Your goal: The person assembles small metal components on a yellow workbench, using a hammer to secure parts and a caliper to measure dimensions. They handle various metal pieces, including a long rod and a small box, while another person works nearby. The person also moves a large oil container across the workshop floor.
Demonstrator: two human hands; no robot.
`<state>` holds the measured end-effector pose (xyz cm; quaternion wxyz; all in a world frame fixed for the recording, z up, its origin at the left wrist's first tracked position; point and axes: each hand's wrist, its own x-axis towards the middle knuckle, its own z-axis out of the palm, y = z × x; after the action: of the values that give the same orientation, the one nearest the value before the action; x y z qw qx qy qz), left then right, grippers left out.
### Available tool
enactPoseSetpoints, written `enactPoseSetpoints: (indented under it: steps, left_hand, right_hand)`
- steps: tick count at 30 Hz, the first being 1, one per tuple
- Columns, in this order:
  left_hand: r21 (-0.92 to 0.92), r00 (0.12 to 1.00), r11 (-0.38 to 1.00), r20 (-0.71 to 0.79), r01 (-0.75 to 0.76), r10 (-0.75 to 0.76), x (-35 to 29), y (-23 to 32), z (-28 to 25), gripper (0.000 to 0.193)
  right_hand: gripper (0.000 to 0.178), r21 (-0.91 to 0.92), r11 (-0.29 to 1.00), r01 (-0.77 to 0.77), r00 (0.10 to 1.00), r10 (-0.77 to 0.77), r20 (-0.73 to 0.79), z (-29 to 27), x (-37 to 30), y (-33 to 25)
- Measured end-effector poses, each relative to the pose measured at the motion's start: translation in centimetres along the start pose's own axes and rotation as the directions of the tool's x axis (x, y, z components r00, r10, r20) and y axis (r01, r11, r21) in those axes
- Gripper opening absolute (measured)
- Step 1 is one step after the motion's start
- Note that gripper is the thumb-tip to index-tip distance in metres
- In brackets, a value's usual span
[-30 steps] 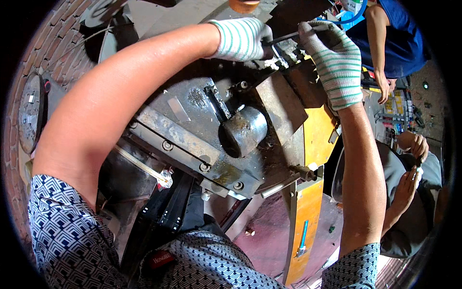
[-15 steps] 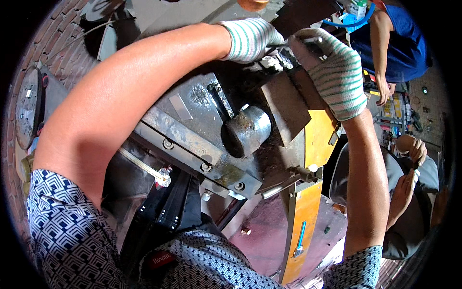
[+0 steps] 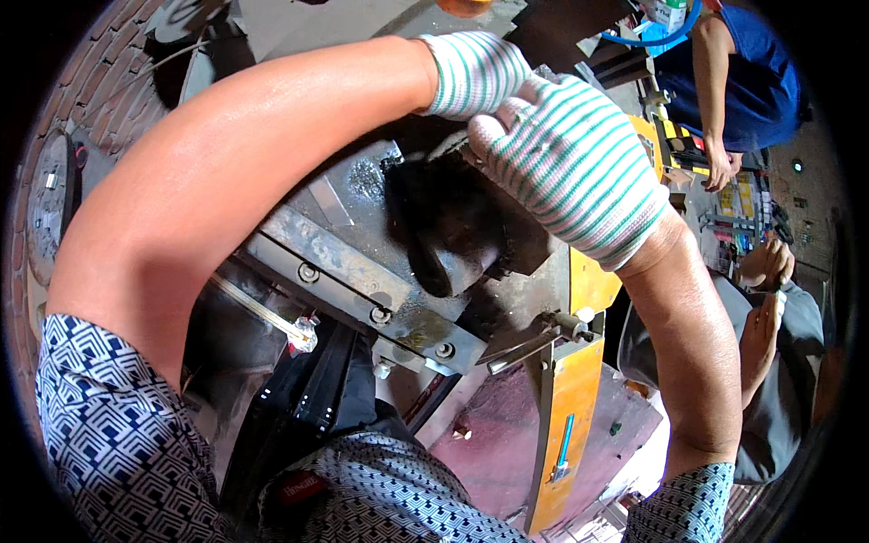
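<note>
Both my hands wear white knit gloves with green stripes and meet over the far part of a dark, greasy metal machine. My left hand (image 3: 475,77) reaches in from the left, its fingers hidden behind the right hand. Beside it my right hand (image 3: 575,167) is closed, back upward and fingers curled; whatever it grips is hidden beneath it. Below the hands, a thick round metal part (image 3: 462,258) lies mostly in shadow. Nearer to me runs a steel bar (image 3: 339,290) with several socket bolts.
A yellow-orange beam (image 3: 579,389) with a blue-handled piece (image 3: 563,443) stands right of the machine. A metal rod (image 3: 525,351) juts out near it. At right are a person in blue (image 3: 756,86) and another person's hands (image 3: 765,299). A brick wall (image 3: 68,109) bounds the left.
My right hand has moved nearer and to the left, turning its back upward and shading the round metal part. My left hand stays almost in place, its fingers now covered.
</note>
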<state>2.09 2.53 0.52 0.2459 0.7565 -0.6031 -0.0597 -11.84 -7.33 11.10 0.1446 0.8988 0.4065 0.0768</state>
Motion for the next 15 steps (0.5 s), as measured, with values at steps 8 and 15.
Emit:
enactPoseSetpoints:
  steps: [8, 15]
  left_hand:
    - [-0.235, 0.991, 0.965, 0.092, 0.117, -0.098, -0.4, 1.7, -2.0, 0.024]
    - [-0.404, 0.996, 0.915, 0.076, -0.007, 0.041, -1.4, -0.1, -1.8, 0.023]
  right_hand:
    - [0.010, 0.195, 0.976, -0.093, 0.995, 0.084, 0.054, -1.0, -0.9, 2.7]
    - [0.018, 0.399, 0.912, -0.097, 0.994, 0.070, 0.082, -2.9, 0.2, 2.7]
